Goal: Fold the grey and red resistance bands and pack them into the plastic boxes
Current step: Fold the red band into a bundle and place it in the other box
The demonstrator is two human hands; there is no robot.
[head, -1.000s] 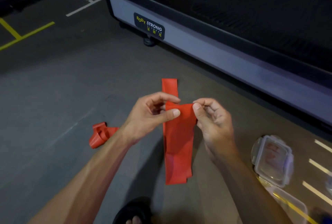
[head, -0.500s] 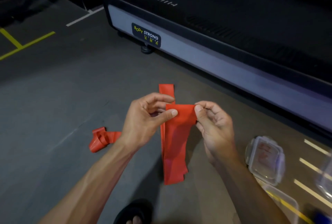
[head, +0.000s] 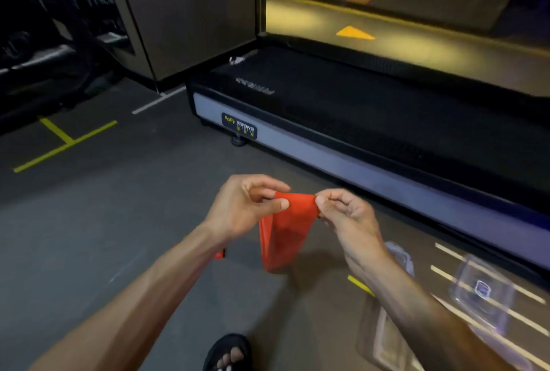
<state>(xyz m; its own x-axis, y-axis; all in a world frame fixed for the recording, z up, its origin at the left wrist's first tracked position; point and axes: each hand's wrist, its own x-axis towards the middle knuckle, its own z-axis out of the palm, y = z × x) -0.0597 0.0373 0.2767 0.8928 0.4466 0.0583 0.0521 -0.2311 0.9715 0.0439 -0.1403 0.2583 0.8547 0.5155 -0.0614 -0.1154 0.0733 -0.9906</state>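
Left hand [head: 242, 206] pinches the top left corner of the red band [head: 285, 230], thumb in front, forefinger curled over the fold from behind. Right hand [head: 346, 215] pinches the top right corner the same way, thumb and forefinger closed on the edge, other fingers curled loosely behind. The two hands are near each other, with the band's top fold stretched between them.

Band is held in the air above the floor [head: 119, 221]. It hangs down doubled from the fold, narrowing toward a rounded lower end that sits clear of the ground. A second bit of red material [head: 219, 254] peeks out beside the left wrist, mostly hidden by the forearm; cannot tell its shape.

Clear plastic boxes on the floor at the right: one box [head: 482, 290] with a small label, out beyond the right forearm, another box [head: 384, 338] close under that forearm, blurred. A third clear piece [head: 400, 254] shows just behind the right wrist; box or lid, cannot tell.

A sandalled foot [head: 227, 352] at the bottom edge, below the band. Treadmill [head: 327, 102] with a dark deck and a grey side rail runs across behind the hands. Yellow floor lines [head: 64, 144] lie well off to the left.
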